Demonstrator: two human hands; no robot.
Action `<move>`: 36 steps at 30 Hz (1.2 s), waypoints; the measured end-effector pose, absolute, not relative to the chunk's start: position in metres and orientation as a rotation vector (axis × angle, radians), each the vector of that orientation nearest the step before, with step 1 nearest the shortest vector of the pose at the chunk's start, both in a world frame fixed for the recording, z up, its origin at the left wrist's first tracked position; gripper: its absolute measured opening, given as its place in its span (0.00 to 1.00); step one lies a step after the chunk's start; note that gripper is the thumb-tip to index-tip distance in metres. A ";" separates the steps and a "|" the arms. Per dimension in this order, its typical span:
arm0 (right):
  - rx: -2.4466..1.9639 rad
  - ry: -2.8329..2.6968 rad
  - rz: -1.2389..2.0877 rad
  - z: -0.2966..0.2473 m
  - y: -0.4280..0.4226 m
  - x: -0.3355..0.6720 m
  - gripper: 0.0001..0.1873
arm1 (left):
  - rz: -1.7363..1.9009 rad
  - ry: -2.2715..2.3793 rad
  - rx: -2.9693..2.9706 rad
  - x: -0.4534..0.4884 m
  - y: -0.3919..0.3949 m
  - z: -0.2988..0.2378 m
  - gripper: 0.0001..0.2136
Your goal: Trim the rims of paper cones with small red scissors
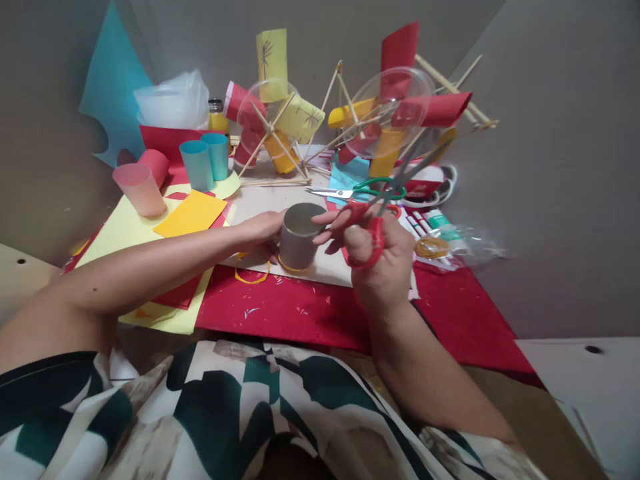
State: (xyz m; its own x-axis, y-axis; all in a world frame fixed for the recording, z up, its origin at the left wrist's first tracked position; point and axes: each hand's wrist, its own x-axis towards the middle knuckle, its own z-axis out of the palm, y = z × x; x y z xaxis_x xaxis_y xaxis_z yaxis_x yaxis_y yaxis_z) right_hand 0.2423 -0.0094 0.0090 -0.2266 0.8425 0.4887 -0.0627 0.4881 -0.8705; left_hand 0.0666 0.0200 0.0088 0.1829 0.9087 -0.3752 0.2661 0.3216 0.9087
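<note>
A grey cylindrical can (pixel 299 241) stands upright at the middle of the table, with a thin orange-yellow paper edge showing under its base. My left hand (pixel 263 232) grips its left side, the fingers partly hidden behind it. Red-handled scissors (pixel 376 243) are in my right hand (pixel 385 263), their blades apart and pointing up and away. Extended fingers of that hand reach to the can's right side. A thin ring-shaped yellow paper offcut (pixel 253 280) lies just left of the can, on the red cloth's edge.
Two stick-framed paper wheels (pixel 273 127) (pixel 390 113) stand at the back. Green-handled scissors (pixel 340 193) lie behind the can. Blue cups (pixel 196 167), a pink cup (pixel 140 192) and yellow paper (pixel 193 213) are at left. Markers, tape and a plastic bag (pixel 470 243) sit at right.
</note>
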 end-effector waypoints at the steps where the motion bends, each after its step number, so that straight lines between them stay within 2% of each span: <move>1: -0.725 -1.600 0.927 0.009 -0.008 0.242 0.18 | 0.620 1.409 1.271 0.065 0.022 0.010 0.26; 6: -0.794 -1.658 0.875 0.011 -0.001 0.242 0.20 | 0.625 1.660 1.585 0.037 0.030 0.023 0.32; 12: -0.729 -1.833 0.760 0.009 -0.002 0.242 0.14 | 0.907 1.576 1.575 0.011 0.015 0.052 0.22; 16: -0.712 -2.022 0.465 0.006 -0.005 0.241 0.10 | 1.188 1.289 1.558 0.019 -0.022 0.085 0.14; 20: -0.706 -2.091 0.122 0.003 -0.006 0.240 0.08 | 1.160 1.234 1.738 0.032 -0.060 0.110 0.12; 24: -0.691 -2.072 -0.095 0.002 -0.008 0.239 0.08 | 1.096 1.300 2.240 0.036 -0.076 0.111 0.11; 29: -0.697 -2.055 -0.200 0.005 -0.013 0.240 0.11 | 1.180 1.257 2.748 0.036 -0.078 0.100 0.06; 36: -0.711 -2.068 -0.246 0.006 -0.014 0.241 0.12 | 1.205 1.371 2.670 0.046 -0.089 0.101 0.03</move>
